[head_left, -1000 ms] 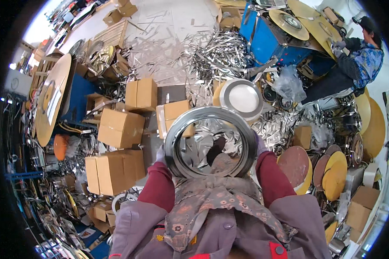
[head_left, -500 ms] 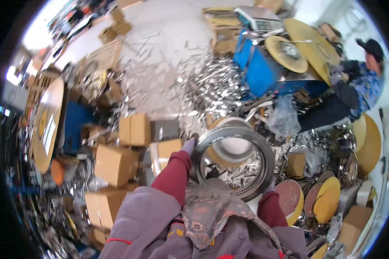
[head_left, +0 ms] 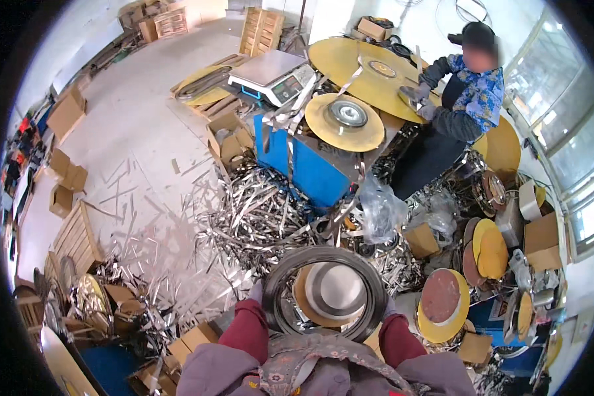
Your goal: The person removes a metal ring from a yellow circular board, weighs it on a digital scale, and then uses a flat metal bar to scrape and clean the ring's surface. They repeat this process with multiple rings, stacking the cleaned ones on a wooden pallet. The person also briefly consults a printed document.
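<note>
I had the maroon cuffs (head_left: 245,329) near the lower edge of my feed, with the left hand (head_left: 257,291) and the right hand (head_left: 391,307) at opposite sides of a dark ring-shaped coil of metal strip (head_left: 328,255). The coil lay squarely between them, in front of the body, and neither hand was nearer. Being round, it offered no long axis; its open face was turned up toward my camera. Both hands' fingers seemed to be clasping its outer rim, though I couldn't see their tips. Through the opening, farther off, I saw a pale round disc (head_left: 336,290) on a brown round backing (head_left: 302,295); I couldn't judge the gap. Beyond lay a heap of shiny strip scrap (head_left: 261,214), then a blue-sided bench (head_left: 313,175) bearing a yellow flanged reel (head_left: 320,129) and a digital scale (head_left: 270,69). A co-worker (head_left: 485,102) stood at its far right.
</note>
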A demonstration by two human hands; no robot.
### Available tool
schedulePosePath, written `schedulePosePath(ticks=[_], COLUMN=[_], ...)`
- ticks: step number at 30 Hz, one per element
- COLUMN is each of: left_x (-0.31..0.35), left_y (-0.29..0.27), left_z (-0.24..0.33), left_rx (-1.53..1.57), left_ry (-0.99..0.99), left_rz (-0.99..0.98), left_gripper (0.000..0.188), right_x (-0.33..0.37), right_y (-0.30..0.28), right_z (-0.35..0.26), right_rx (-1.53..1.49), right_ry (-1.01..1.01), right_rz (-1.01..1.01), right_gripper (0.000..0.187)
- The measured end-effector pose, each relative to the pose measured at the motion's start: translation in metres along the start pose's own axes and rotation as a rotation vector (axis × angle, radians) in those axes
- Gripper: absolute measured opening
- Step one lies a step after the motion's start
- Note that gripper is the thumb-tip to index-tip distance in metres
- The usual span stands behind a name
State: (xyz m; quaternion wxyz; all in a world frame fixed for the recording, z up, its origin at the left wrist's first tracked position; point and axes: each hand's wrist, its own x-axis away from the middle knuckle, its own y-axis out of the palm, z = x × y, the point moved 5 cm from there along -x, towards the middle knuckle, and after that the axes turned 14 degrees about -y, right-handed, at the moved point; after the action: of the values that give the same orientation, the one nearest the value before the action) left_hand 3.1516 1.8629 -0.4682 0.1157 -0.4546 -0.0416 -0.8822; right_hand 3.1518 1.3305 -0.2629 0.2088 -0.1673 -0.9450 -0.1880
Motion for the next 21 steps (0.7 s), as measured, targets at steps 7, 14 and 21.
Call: schedulePosePath(ticks=[7,14,21], left_x=[0.001,0.038,0.059], left_y=[-0.080,-0.120,-0.167], left_z=[0.020,0.083,0.121], left_rx=[0.382,0.037,-0.086], left_ry=[-0.310,0.019,-0.111], left_rz=[-0.205,0.031,0.128], left_gripper=[0.039,0.046,0.043], right_x=[0.008,-0.017,-0.072], right_y=[0.101,0.139,0.191], right_z=[0.020,0.033,0.049], right_rx=[-0.036,-0.037,-0.054], right_ry=[0.031,0.079,0.123], right_rz=[-0.009,-0.111,-0.337], right_gripper=[0.044,0.040,0.037])
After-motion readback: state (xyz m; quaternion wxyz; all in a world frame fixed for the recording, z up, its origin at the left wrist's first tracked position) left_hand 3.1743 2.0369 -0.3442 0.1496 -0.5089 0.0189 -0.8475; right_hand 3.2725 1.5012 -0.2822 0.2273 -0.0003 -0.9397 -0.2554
